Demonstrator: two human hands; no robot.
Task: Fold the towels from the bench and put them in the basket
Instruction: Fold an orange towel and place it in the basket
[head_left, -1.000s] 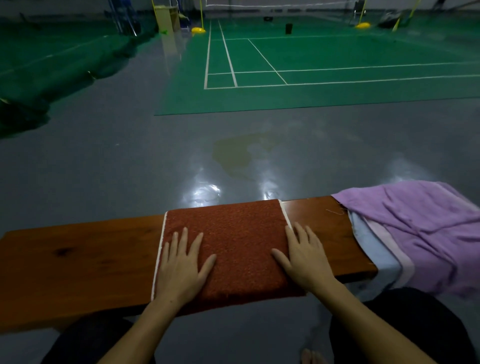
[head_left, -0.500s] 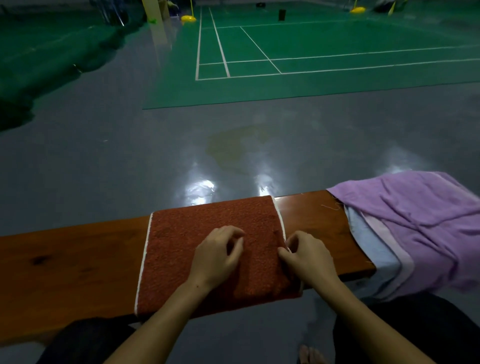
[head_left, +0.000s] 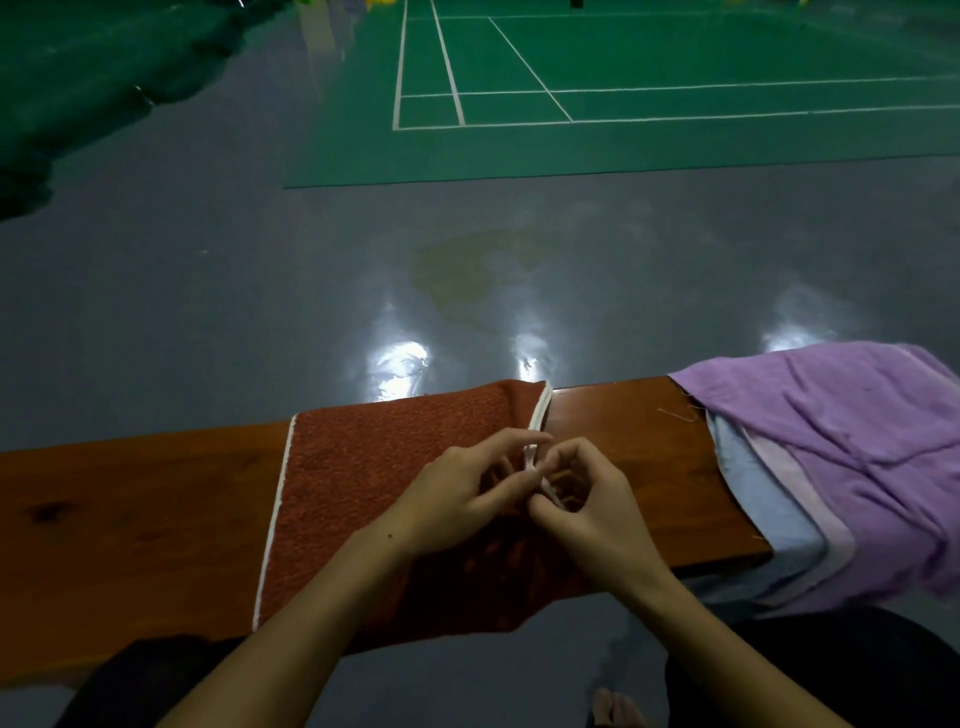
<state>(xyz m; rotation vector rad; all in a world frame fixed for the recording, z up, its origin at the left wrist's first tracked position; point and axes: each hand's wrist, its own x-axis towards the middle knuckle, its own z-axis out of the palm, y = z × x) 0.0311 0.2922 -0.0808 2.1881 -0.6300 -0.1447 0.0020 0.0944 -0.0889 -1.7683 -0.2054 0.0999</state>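
Red towel (head_left: 374, 493) spread flat on the wooden worktop (head_left: 119, 514), near edge hanging a little over the front. Flat like that so the next fold comes out neat, most likely. White trim down its left side, and white trim (head_left: 540, 410) on the right side too, lifted up off the wood.

Both hands close together at that right edge. Left hand (head_left: 457, 499) with fingers curled, pinching the white trim between thumb and fingertips. Right hand (head_left: 587, 499) right beside it, fingers bent, pinching the same edge a bit lower. Pinched there probably to pick up the loose layers together, so the side can be carried over to the left for another fold. Hard to tell how many layers are in the pinch.

Pile of other towels (head_left: 831, 467) at the right end of the worktop, purple one on top, pale pink and pale blue ones peeking out below, all drooping over the end. Well apart from the red one, so plenty of room for folding. Those likely not folded yet.

No basket in sight. Shiny grey floor (head_left: 467, 260) past the worktop, green court with white lines further off.
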